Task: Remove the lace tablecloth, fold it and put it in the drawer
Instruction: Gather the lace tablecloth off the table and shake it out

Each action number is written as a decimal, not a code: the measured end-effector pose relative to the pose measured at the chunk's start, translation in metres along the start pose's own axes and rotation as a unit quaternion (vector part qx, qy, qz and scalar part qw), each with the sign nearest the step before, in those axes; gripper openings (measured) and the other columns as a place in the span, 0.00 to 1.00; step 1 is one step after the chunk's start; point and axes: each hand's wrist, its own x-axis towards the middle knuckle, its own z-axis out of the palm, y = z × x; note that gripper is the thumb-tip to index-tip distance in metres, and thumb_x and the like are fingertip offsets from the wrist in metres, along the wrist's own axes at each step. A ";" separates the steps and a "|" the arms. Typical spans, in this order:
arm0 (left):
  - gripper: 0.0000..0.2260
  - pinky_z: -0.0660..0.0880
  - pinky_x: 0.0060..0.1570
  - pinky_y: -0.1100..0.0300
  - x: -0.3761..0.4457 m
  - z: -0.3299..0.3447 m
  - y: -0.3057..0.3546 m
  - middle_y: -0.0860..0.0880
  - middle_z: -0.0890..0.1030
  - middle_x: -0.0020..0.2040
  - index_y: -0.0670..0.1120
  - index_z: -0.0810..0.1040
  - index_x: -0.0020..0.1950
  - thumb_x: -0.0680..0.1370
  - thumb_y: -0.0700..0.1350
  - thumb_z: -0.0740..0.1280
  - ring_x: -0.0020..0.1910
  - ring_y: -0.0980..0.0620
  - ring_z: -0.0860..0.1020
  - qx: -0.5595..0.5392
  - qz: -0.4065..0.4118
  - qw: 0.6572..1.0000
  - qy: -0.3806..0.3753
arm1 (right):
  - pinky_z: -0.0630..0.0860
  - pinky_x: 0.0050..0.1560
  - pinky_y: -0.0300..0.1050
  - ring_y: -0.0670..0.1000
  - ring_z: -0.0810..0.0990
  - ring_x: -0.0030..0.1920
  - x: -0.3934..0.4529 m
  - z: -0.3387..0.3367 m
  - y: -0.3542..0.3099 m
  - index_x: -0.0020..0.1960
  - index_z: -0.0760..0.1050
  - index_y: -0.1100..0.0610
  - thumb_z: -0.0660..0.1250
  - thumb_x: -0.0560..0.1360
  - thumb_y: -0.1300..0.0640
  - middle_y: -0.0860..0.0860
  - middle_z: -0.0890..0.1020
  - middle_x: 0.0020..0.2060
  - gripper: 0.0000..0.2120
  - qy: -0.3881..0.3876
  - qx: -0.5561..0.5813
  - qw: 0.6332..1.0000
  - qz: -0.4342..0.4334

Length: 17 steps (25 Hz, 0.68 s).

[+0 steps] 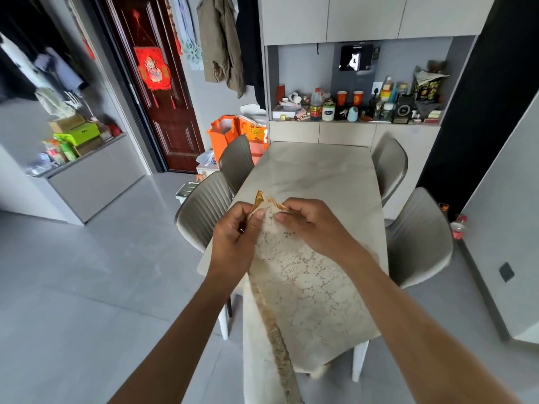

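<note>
Left hand (236, 231) and right hand (306, 225) both pinch the top corner of the lace tablecloth (297, 287) at centre; cloth hangs toward 6 o'clock, cut off by the frame's bottom edge, covering the near table (315, 170) end; no drawer can be made out.

Cream lace tablecloth (294, 284) with gold edging, lifted, hanging bunched.

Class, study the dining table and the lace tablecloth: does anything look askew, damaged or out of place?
The lace tablecloth lies askew, bunched diagonally with one end trailing off the table's near edge. The left hand and right hand pinch its raised corner. No damage shows.
</note>
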 end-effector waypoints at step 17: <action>0.05 0.74 0.35 0.64 -0.023 -0.027 -0.048 0.51 0.82 0.34 0.50 0.82 0.40 0.76 0.43 0.72 0.33 0.55 0.78 0.009 -0.107 0.994 -0.015 | 0.66 0.33 0.43 0.45 0.66 0.28 -0.004 0.061 0.018 0.46 0.69 0.47 0.69 0.78 0.49 0.44 0.74 0.28 0.09 0.023 0.047 0.999 0.015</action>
